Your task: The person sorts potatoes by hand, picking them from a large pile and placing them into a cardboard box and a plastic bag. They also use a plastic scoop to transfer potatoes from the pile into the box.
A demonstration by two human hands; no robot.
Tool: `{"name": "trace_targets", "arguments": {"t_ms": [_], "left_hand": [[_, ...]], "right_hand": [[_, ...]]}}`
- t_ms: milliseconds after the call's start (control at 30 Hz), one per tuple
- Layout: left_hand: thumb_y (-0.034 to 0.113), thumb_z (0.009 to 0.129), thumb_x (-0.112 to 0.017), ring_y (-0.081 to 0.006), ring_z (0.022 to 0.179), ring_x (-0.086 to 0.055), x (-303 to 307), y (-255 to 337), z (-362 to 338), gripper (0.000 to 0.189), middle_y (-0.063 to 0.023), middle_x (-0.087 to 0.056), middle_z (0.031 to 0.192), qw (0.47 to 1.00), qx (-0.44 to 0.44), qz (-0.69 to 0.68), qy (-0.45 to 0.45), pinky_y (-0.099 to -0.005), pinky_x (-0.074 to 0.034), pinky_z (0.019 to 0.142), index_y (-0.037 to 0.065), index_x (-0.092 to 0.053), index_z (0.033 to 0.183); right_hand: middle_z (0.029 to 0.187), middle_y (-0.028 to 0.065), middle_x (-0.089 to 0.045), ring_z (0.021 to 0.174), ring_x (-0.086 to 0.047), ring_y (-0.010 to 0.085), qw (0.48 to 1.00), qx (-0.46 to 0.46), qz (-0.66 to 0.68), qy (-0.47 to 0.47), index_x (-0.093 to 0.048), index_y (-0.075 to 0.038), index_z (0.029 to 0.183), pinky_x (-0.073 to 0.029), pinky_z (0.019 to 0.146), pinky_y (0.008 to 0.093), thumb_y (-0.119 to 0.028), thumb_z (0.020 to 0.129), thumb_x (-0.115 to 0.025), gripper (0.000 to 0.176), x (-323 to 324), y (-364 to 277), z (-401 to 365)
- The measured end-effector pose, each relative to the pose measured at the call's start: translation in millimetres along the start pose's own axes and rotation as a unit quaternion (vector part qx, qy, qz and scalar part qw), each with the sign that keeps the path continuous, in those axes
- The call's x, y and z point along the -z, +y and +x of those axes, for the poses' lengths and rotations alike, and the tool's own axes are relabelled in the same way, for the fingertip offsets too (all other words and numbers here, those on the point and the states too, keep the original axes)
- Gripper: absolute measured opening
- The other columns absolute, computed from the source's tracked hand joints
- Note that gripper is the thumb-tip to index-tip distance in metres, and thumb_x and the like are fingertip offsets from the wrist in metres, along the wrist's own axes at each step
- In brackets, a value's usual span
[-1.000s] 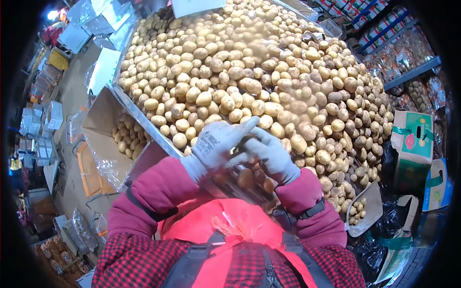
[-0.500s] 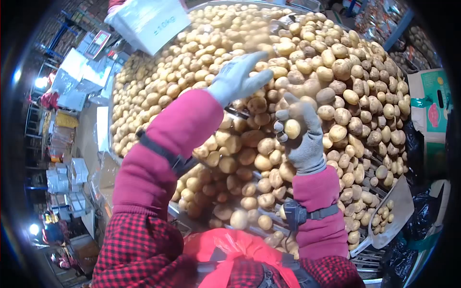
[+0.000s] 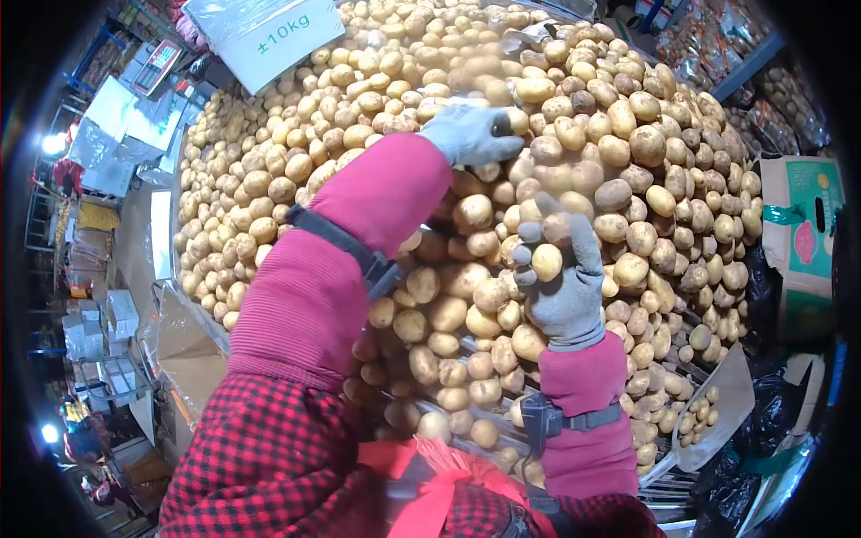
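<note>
A large heap of potatoes (image 3: 269,161) fills the middle of the view. My left hand (image 3: 471,134), in a light glove, rests at the upper part of the heap with its thumb and fingers closed round a potato (image 3: 516,121). Lower and to the right, my right hand (image 3: 565,278), in a grey glove, is turned palm up. Its fingers curl round a yellow potato (image 3: 546,262), and another potato (image 3: 558,229) shows between thumb and fingers.
A white box (image 3: 269,40) marked ±10kg stands at the upper left. A white scoop (image 3: 717,412) with small potatoes lies at the lower right, near a green and white carton (image 3: 803,224). Black plastic lies beside it. Wrapped boxes (image 3: 117,117) are at the left.
My left hand has moved slightly right and its fingers have closed round a potato. My right hand still holds its potato. The view has shifted a little.
</note>
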State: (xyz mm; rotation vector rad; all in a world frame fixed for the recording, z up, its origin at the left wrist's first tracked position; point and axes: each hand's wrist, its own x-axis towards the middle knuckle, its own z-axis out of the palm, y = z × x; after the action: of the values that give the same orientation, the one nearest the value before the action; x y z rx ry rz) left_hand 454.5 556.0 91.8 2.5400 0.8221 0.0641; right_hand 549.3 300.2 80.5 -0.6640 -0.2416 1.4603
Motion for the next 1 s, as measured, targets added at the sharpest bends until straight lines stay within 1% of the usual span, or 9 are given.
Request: {"name": "trace_targets", "arguments": {"t_ms": [200, 267, 400, 500, 600, 767, 900, 933, 1000], "left_hand": [[0.052, 0.097, -0.057, -0.0402, 0.098, -0.069, -9.0, 5.6, -59.2, 0.044, -0.0234, -0.071, 0.103, 0.994, -0.019, 0.039, -0.105, -0.0502, -0.053, 0.087, 0.013, -0.071, 0.112], [0.044, 0.091, -0.071, -0.0375, 0.111, -0.066, -7.0, 14.6, -85.2, 0.044, -0.0174, -0.071, 0.109, 0.997, -0.014, 0.048, -0.064, -0.0482, -0.053, 0.091, 0.012, -0.072, 0.121], [0.033, 0.080, -0.077, -0.0308, 0.120, -0.061, -25.0, 25.4, -150.8, 0.043, -0.0088, -0.068, 0.122, 0.987, -0.102, 0.094, 0.081, -0.0485, -0.045, 0.103, 0.016, -0.074, 0.120], [0.032, 0.079, -0.078, -0.0280, 0.128, -0.056, -17.3, 31.0, -173.2, 0.041, -0.0053, -0.069, 0.122, 0.990, -0.001, 0.142, -0.016, -0.0495, -0.039, 0.109, 0.018, -0.075, 0.117], [0.031, 0.078, -0.077, -0.0278, 0.128, -0.056, -23.6, 23.6, -210.6, 0.035, -0.0037, -0.069, 0.121, 0.986, -0.023, 0.163, 0.027, -0.0486, -0.038, 0.108, 0.017, -0.075, 0.111], [0.023, 0.079, -0.072, -0.0271, 0.124, -0.058, -19.9, 1.4, -257.2, 0.023, -0.0006, -0.067, 0.119, 0.983, 0.011, 0.142, 0.115, -0.0512, -0.040, 0.101, 0.020, -0.073, 0.101], [0.028, 0.083, -0.072, -0.0250, 0.127, -0.056, -20.9, -53.3, -291.2, 0.016, 0.0028, -0.067, 0.118, 0.927, 0.050, 0.339, 0.151, -0.0564, -0.035, 0.101, 0.024, -0.072, 0.099], [0.028, 0.083, -0.073, -0.0260, 0.132, -0.053, -17.5, -64.2, -297.3, 0.016, 0.0036, -0.067, 0.124, 0.949, 0.116, 0.273, 0.109, -0.0574, -0.034, 0.102, 0.023, -0.073, 0.099], [0.026, 0.083, -0.073, -0.0276, 0.133, -0.052, -13.0, -73.8, -304.3, 0.019, -0.0001, -0.066, 0.131, 0.956, 0.080, 0.247, 0.140, -0.0577, -0.033, 0.104, 0.023, -0.073, 0.102]], "right_hand": [[0.120, 0.0132, -0.067, 0.099, -0.064, 0.0242, 0.988, -0.015, 0.131, -0.080, -0.047, -0.009, 0.152, -0.059, 0.073, 0.0315, -0.039, 0.109, -0.050, 0.053, 12.2, 3.3, 6.5], [0.114, 0.0098, -0.071, 0.094, -0.068, 0.0227, 0.994, -0.005, 0.101, -0.036, -0.055, -0.009, 0.145, -0.057, 0.069, 0.0310, -0.044, 0.110, -0.048, 0.050, 8.8, -0.5, 3.8], [0.126, 0.0143, -0.067, 0.100, -0.068, 0.0225, 0.992, 0.081, 0.030, -0.089, -0.050, -0.005, 0.148, -0.060, 0.074, 0.0301, -0.024, 0.108, -0.053, 0.044, 7.4, 4.5, -0.4], [0.125, 0.0172, -0.071, 0.105, -0.072, 0.0256, 0.993, 0.102, 0.023, -0.058, -0.052, -0.004, 0.147, -0.062, 0.076, 0.0345, -0.043, 0.109, -0.049, 0.055, 15.3, 10.8, 3.6], [0.125, 0.0178, -0.071, 0.104, -0.072, 0.0265, 0.990, 0.009, 0.107, -0.087, -0.050, -0.004, 0.148, -0.063, 0.077, 0.0349, -0.042, 0.109, -0.050, 0.055, 16.3, -0.3, 3.1], [0.119, 0.0180, -0.072, 0.098, -0.072, 0.0287, 0.991, 0.002, 0.117, -0.060, -0.058, -0.004, 0.138, -0.062, 0.074, 0.0364, -0.045, 0.109, -0.050, 0.051, 12.5, -1.4, 5.7], [0.126, 0.0174, -0.070, 0.109, -0.071, 0.0321, 0.987, -0.001, 0.144, -0.064, -0.059, -0.006, 0.140, -0.061, 0.083, 0.0433, -0.050, 0.108, -0.050, 0.054, 18.4, -3.3, 6.9], [0.126, 0.0174, -0.070, 0.109, -0.071, 0.0321, 0.987, -0.001, 0.147, -0.063, -0.059, -0.006, 0.140, -0.061, 0.083, 0.0433, -0.050, 0.108, -0.050, 0.054, 22.8, 1.3, 8.0], [0.129, 0.0171, -0.070, 0.110, -0.070, 0.0317, 0.986, 0.054, 0.121, -0.103, -0.060, -0.006, 0.140, -0.060, 0.084, 0.0425, -0.051, 0.108, -0.050, 0.056, 22.6, 5.7, 7.8]]}}
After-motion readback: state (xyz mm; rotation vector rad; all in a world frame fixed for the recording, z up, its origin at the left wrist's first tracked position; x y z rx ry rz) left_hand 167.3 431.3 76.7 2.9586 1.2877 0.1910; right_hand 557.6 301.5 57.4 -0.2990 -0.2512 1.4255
